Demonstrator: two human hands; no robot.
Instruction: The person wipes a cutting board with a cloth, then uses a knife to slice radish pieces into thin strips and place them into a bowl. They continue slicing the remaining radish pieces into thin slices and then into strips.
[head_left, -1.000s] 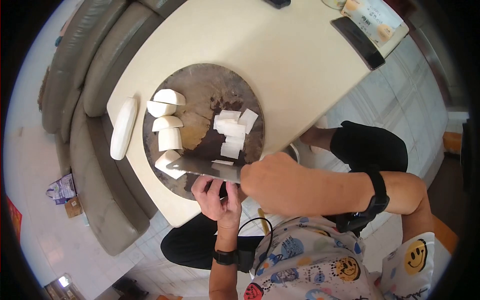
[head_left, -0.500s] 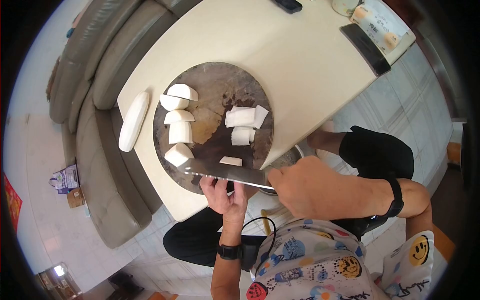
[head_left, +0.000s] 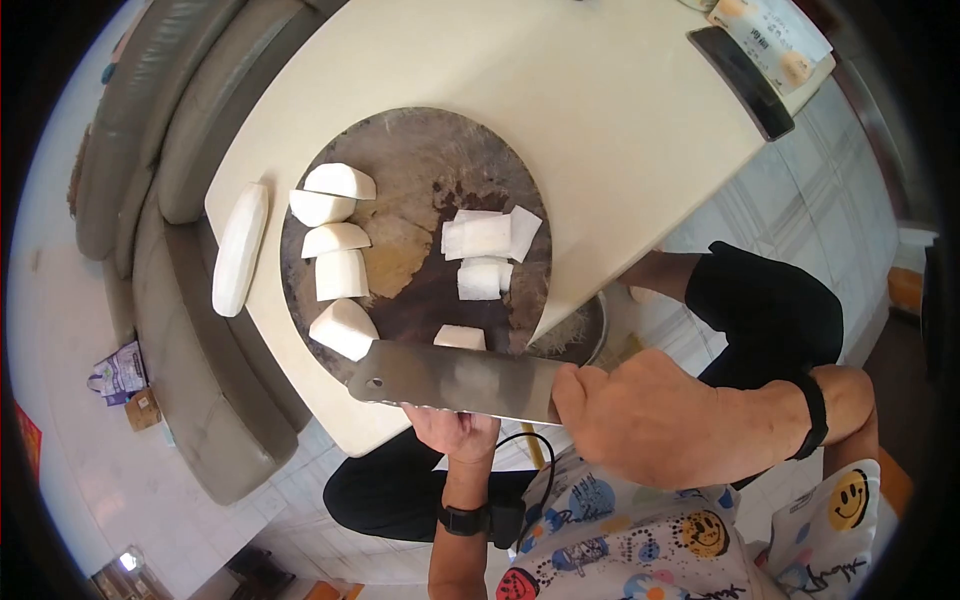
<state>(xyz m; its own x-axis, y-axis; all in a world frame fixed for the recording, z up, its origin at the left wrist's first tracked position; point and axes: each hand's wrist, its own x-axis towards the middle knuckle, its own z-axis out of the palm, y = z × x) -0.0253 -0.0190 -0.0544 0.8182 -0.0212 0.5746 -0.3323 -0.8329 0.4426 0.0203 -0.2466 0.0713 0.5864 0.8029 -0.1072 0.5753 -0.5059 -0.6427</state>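
Observation:
My right hand (head_left: 640,415) grips the handle of a cleaver (head_left: 470,380), whose broad blade reaches left over the near edge of a round wooden chopping board (head_left: 410,140). Behind the blade, my left hand (head_left: 453,432) shows only its palm and wrist; its fingers are hidden. A cut piece of white radish (head_left: 460,338) shows just beyond the blade. Thin radish slices (head_left: 480,237) lie in two overlapping piles on the board's right. Several thick radish chunks (head_left: 340,274) line its left side.
A whole peeled radish (head_left: 240,250) lies on the cream table (head_left: 600,110), left of the board. Below the table edge, a metal bowl (head_left: 597,330) holds pale shreds. A dark phone-like slab (head_left: 740,82) rests at the far right edge. A grey sofa (head_left: 215,380) stands left.
The cleaver has come nearer, its blade face turning more into view and covering my left fingers. My right hand has moved slightly down and right. The view has shifted a little.

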